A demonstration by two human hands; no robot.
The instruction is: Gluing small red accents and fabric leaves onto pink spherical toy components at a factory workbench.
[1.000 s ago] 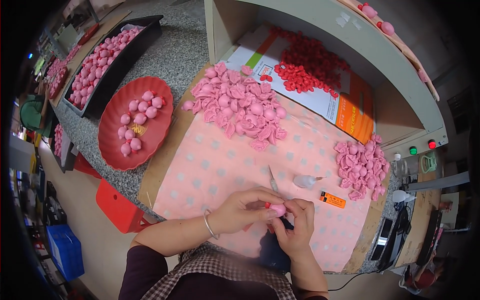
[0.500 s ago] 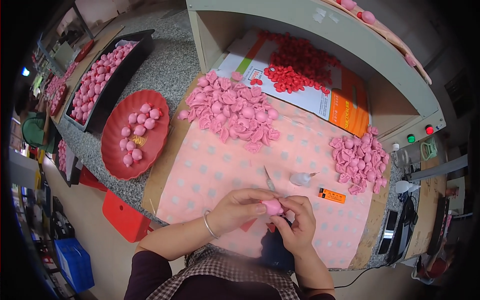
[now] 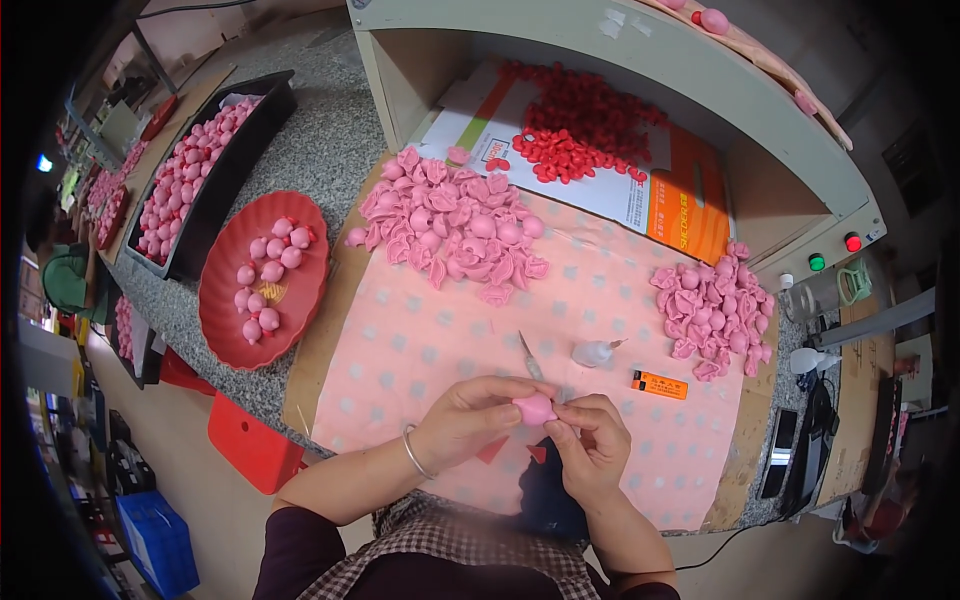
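My left hand (image 3: 468, 418) and my right hand (image 3: 592, 443) meet over the near edge of a pink dotted cloth (image 3: 420, 340). Between their fingertips sits a small pink rounded piece (image 3: 534, 408), pinched from both sides. A silver bracelet circles my left wrist. Just beyond the hands lie a thin metal tool (image 3: 530, 357), a small clear glue bottle (image 3: 594, 352) and a little orange box (image 3: 659, 384). Two small red bits (image 3: 537, 453) lie on the cloth under my hands.
A big heap of pink pieces (image 3: 450, 225) lies at the cloth's far side, a smaller heap (image 3: 712, 310) at right. Red parts (image 3: 580, 135) sit on cardboard in a shelf. A red plate (image 3: 262, 280) and black tray (image 3: 190, 180) of pink balls stand left.
Both hands stay together on the pink piece, turning it slightly. The view has shifted a little; nothing else on the table moved.
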